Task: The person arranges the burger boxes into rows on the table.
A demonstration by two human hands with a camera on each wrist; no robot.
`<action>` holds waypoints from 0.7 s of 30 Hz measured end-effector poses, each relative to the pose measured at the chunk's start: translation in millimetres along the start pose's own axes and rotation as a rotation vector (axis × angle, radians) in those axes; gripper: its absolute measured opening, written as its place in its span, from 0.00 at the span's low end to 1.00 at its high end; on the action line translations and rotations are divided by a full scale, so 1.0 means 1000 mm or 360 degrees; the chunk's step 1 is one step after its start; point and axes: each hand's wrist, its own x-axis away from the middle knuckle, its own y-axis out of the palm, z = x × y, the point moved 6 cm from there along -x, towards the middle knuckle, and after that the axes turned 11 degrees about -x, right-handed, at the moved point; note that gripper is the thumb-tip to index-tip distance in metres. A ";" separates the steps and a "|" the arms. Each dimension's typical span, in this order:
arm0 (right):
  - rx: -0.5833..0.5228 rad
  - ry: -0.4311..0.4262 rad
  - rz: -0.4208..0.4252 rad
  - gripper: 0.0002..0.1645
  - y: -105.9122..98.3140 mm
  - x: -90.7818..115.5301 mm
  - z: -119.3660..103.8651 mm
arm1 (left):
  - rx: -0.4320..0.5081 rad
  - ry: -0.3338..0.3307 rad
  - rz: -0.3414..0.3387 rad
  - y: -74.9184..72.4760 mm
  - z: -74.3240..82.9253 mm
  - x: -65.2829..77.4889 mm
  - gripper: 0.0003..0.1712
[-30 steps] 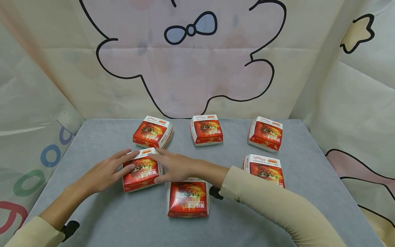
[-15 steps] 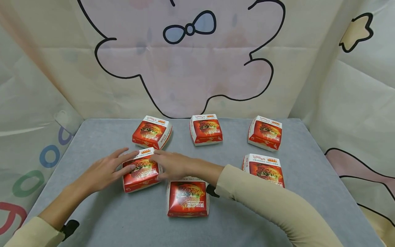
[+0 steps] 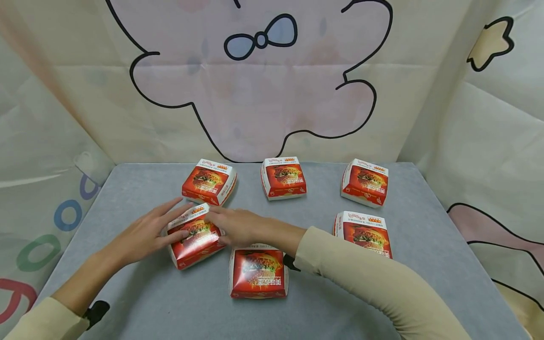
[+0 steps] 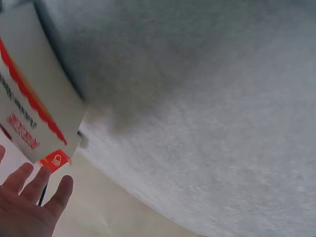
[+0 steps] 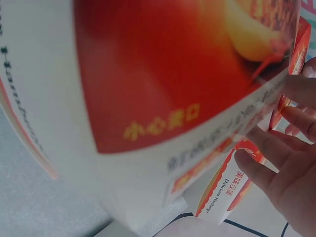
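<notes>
Near-left burger box (image 3: pixel 199 242) turned slightly counterclockwise | hands (image 3: pixel 144 236) (image 3: pixel 241 227) spread, touching it from either side

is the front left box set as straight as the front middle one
No, in the head view the front left box is turned at a slant, while the front middle box sits nearly straight.

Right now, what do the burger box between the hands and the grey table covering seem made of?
Burger box: probably thin coated card, glossy, given folded edges and glare on its red top. Table covering: perhaps feltlike fabric, matt, from its mottled, dull surface.
</notes>
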 end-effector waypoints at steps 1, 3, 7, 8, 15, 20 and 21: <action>0.0003 -0.0019 0.0002 0.31 0.000 0.000 0.000 | 0.0026 0.0013 0.0006 -0.001 0.001 0.000 0.44; 0.0006 -0.0050 0.0004 0.30 0.000 -0.001 -0.001 | 0.0078 0.0044 0.0007 -0.003 0.003 -0.002 0.45; 0.0009 -0.0110 0.0007 0.28 0.000 -0.002 -0.002 | 0.0197 0.0064 -0.0012 -0.005 0.005 -0.005 0.49; 0.0009 -0.0119 0.0008 0.28 0.000 -0.002 -0.002 | 0.0218 0.0071 -0.0018 -0.005 0.005 -0.006 0.50; 0.0040 -0.0136 0.0006 0.30 0.001 -0.002 -0.003 | 0.0279 0.0224 -0.0019 -0.005 0.011 -0.010 0.46; 0.0141 -0.0111 0.0027 0.30 0.002 0.001 -0.004 | 0.0266 0.0267 -0.0049 -0.005 0.014 -0.011 0.43; 0.0171 -0.0112 0.0042 0.30 0.001 0.002 -0.005 | 0.0256 0.0269 -0.0054 -0.005 0.014 -0.011 0.42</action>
